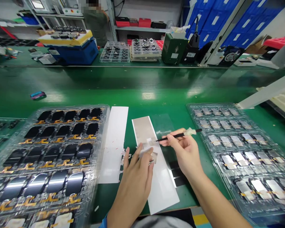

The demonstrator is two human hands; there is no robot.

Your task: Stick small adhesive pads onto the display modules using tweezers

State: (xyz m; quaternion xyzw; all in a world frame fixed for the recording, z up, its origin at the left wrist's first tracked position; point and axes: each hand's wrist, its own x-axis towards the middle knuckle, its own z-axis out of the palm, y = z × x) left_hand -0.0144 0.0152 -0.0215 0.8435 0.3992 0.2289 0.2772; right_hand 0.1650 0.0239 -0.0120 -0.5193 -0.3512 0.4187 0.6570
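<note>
Pinching black tool [179, 135], right hand [187, 151] angled inward, left hand [136, 174] spread over white strip [163, 191]

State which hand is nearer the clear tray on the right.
Right. The right hand is left of the tray; the left hand is farther left, over the middle white sheet.

A black tool [179, 135] is held in the right hand [186, 152]; a pale strip [163, 186], partly covered by the left hand [135, 175], is set between loaded trays [216, 158].
</note>
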